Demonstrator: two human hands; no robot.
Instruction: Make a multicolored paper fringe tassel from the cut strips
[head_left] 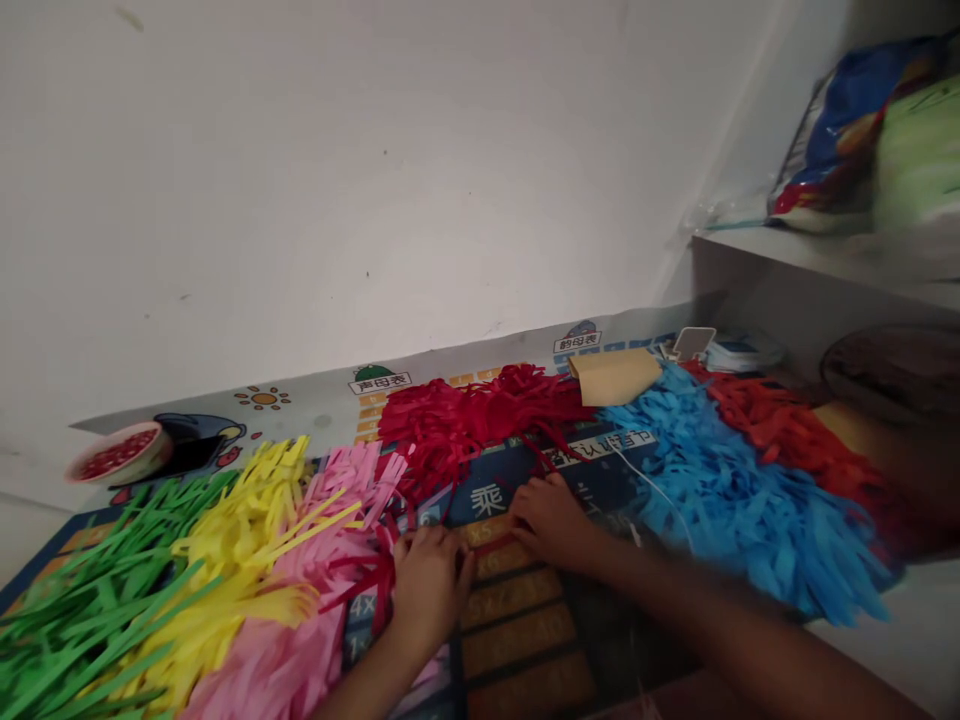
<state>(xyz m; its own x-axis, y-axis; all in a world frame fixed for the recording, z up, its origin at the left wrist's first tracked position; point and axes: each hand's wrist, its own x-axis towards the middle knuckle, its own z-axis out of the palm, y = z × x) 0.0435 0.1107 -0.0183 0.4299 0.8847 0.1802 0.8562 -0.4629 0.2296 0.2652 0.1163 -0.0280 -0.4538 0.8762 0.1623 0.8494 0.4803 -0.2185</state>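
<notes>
My left hand (431,580) rests low on the printed mat with its fingers curled down, close to the pink strips (326,580) and a few trailing red strips (384,575). To its right, my right hand (553,520) is also closed, fingers bent toward the mat. A dim reddish line runs between the two hands, but what the fingers pinch is hidden. Just beyond them lies a heap of crimson strips (480,410). Blue strips (735,480) spread out to the right of my right forearm.
Yellow strips (255,520) and green strips (127,560) lie at left, below a bowl of red bits (120,453) and a dark phone-like slab (193,455). A tan paper piece (616,376), orange-red strips (795,430), a white cord (660,490) and a shelf (825,262) are at right.
</notes>
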